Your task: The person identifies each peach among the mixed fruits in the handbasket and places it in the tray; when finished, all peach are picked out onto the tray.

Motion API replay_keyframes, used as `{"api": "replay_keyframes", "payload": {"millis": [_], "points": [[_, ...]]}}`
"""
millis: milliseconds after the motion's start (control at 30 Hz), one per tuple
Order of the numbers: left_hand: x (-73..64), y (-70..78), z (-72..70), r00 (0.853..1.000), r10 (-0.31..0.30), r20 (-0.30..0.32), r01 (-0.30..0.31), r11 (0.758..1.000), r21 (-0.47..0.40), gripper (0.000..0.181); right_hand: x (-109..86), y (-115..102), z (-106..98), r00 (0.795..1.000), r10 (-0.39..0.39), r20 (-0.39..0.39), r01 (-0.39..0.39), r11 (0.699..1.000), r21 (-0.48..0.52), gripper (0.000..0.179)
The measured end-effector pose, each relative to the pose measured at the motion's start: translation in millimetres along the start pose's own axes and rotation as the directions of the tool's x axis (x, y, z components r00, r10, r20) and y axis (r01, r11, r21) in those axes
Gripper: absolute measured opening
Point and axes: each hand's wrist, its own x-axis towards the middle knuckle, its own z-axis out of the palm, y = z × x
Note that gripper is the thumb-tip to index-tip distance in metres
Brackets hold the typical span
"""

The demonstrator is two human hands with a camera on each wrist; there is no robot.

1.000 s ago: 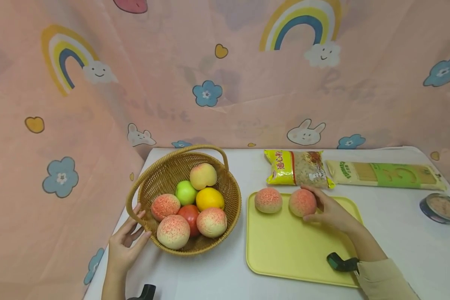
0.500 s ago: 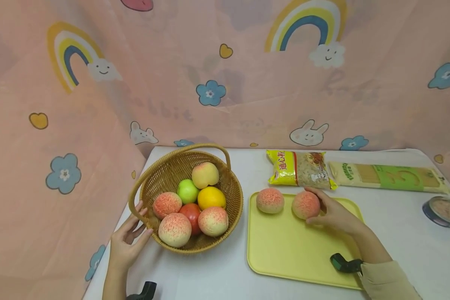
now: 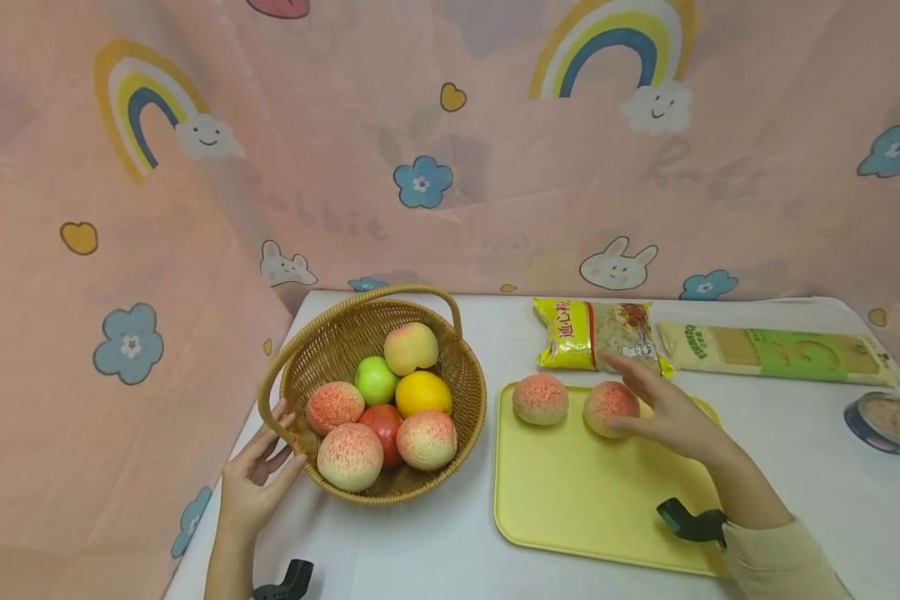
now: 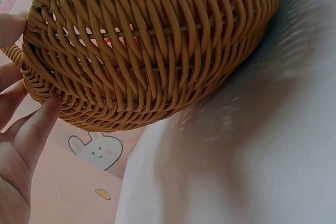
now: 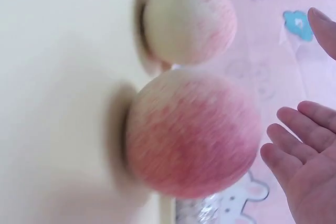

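On the left of the head view stands a wicker basket (image 3: pixel 330 346) with an arched handle. My left hand (image 3: pixel 247 492) grips its left rim near the handle's foot; in the left wrist view the thumb and fingertips touch the weave (image 4: pixel 152 51). Two peaches rest side by side at the back of a yellow tray (image 3: pixel 555 500): a left peach (image 3: pixel 540 400) and a right peach (image 3: pixel 607 408). My right hand (image 3: pixel 678 421) is spread beside and above the right peach. In the right wrist view a gap shows between the fingers (image 5: pixel 286 156) and that peach (image 5: pixel 194 135).
The basket holds several fruits: peaches, a green apple (image 3: pixel 376 382), a yellow lemon-like fruit (image 3: pixel 423 393) and a red fruit (image 3: pixel 381 429). Behind the tray lie a yellow pasta bag (image 3: pixel 600 333) and a long noodle pack (image 3: pixel 780 352). A round tin (image 3: pixel 888 421) sits far right.
My right hand has let go of the right peach and lifted its fingers, leaving the peach on the tray. The left hand and basket have stayed in place.
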Motion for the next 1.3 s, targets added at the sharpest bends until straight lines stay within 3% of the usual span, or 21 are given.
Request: {"api": "replay_keyframes", "payload": {"millis": [200,433,633,867,1033,1167,1300], "points": [[1.4,0.7,0.7,1.0,0.007,-0.004,-0.007,1.0,0.006,0.05,8.6,-29.3,4.8,0.994,-0.108,0.028,0.111,0.989,-0.099,0.079],[2.4,1.2,2.8,1.0,0.004,-0.005,-0.004,1.0,0.006,0.05,23.4,-54.1,19.0,0.975,-0.19,0.11,0.183,0.98,0.073,0.077],[0.6,1.7,1.4,1.0,0.015,-0.014,-0.015,1.0,-0.002,0.05,38.9,-76.3,41.6,0.959,-0.225,0.171,0.206,0.971,0.121,0.072],[-1.4,1.6,0.0,0.999,0.029,-0.015,-0.029,1.0,-0.008,0.051,58.1,-96.1,70.1,0.925,-0.296,0.236,0.26,0.95,0.175,0.071],[-0.4,3.5,1.7,1.0,-0.021,-0.019,0.021,0.999,0.029,0.05,67.9,-107.4,86.1,0.907,-0.295,0.3,0.255,0.953,0.164,0.072],[0.3,5.6,2.2,0.998,-0.064,-0.024,0.065,0.996,0.064,0.05,74.9,-116.8,95.8,0.898,-0.257,0.358,0.238,0.966,0.098,0.073],[0.3,6.5,1.8,0.997,-0.068,-0.022,0.069,0.996,0.06,0.05,81.4,-124.5,104.5,0.878,-0.243,0.413,0.252,0.967,0.034,0.073]]}}
